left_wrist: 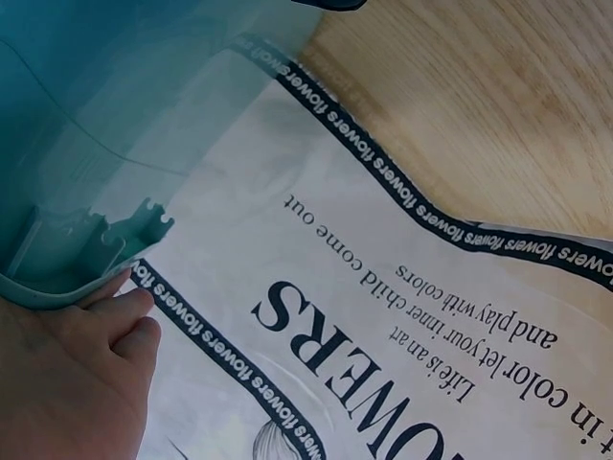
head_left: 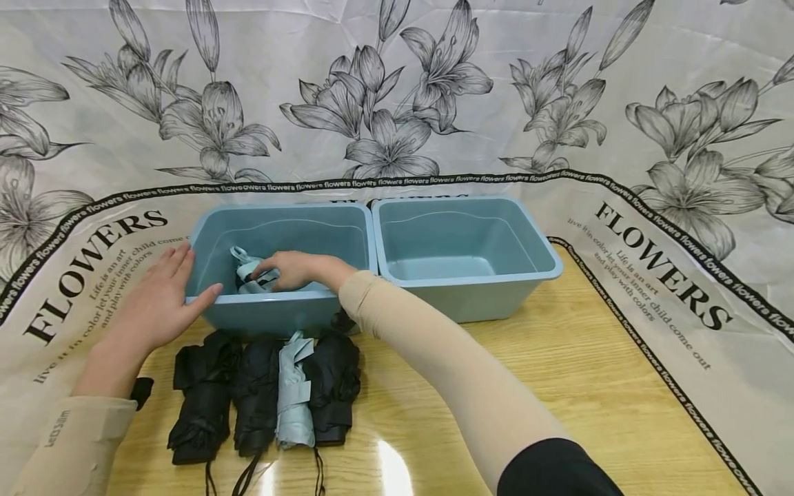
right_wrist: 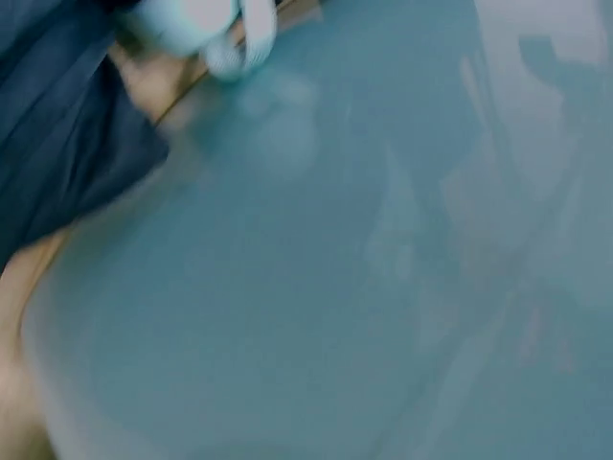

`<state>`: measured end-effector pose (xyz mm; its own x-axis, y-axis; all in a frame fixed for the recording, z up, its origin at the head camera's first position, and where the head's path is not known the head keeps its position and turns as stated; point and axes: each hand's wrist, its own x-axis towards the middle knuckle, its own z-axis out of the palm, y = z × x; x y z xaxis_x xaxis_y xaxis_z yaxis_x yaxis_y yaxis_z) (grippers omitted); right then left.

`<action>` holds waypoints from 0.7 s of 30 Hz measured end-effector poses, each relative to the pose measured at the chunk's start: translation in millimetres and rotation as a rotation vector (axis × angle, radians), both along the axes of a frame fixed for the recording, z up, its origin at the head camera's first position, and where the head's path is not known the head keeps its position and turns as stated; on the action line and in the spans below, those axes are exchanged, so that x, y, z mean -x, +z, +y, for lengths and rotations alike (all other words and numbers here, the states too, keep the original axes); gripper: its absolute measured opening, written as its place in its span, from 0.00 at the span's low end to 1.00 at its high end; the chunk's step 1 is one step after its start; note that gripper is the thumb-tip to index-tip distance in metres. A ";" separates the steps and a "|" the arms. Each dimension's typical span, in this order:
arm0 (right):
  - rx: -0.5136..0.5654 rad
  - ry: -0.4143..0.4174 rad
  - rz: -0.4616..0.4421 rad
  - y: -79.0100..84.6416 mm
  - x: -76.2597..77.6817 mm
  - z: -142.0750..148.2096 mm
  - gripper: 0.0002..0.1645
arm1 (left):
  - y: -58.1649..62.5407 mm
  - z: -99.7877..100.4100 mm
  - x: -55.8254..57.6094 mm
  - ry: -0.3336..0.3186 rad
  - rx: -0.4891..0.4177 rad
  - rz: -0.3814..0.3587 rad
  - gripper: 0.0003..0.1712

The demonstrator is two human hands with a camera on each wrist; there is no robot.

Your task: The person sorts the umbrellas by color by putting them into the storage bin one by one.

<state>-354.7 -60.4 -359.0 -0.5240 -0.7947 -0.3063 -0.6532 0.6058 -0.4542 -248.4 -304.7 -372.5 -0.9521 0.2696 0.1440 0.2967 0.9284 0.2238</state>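
In the head view my right hand (head_left: 296,269) reaches down into the left blue bin (head_left: 248,318) and grips a folded light-blue umbrella (head_left: 245,264) that has a loop at its end. Part of this umbrella is hidden by the hand. My left hand (head_left: 158,300) rests against the bin's left end, fingers extended along the outside and thumb at the front rim. In front of the bin lie folded umbrellas in a row: a black one (head_left: 201,406), a second black one (head_left: 256,399), a light-blue one (head_left: 294,406) and another black one (head_left: 333,386).
A second blue bin (head_left: 465,281) stands right beside the left one. Both are on a wooden table (head_left: 589,413). Behind and at the sides hangs a white cloth (head_left: 533,41) printed with flowers. The right wrist view is blurred.
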 end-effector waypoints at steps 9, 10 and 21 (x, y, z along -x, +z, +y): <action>-0.149 0.069 -0.161 -2.7 0.5 -12.7 0.31 | 2.2 3.1 -2.3 -0.002 -0.006 0.005 0.55; -0.166 0.069 -0.186 -2.5 0.7 -12.3 0.32 | 2.4 2.9 -2.6 0.000 -0.006 0.004 0.55; -0.292 -0.116 -0.192 -5.3 1.9 -7.7 0.34 | 0.8 2.7 -2.5 0.008 -0.009 0.003 0.55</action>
<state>-356.6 -68.1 -364.3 -0.5159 -0.5980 -0.6134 -0.4923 0.7929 -0.3590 -245.9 -302.0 -371.7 -0.9537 0.2608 0.1495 0.2902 0.9286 0.2313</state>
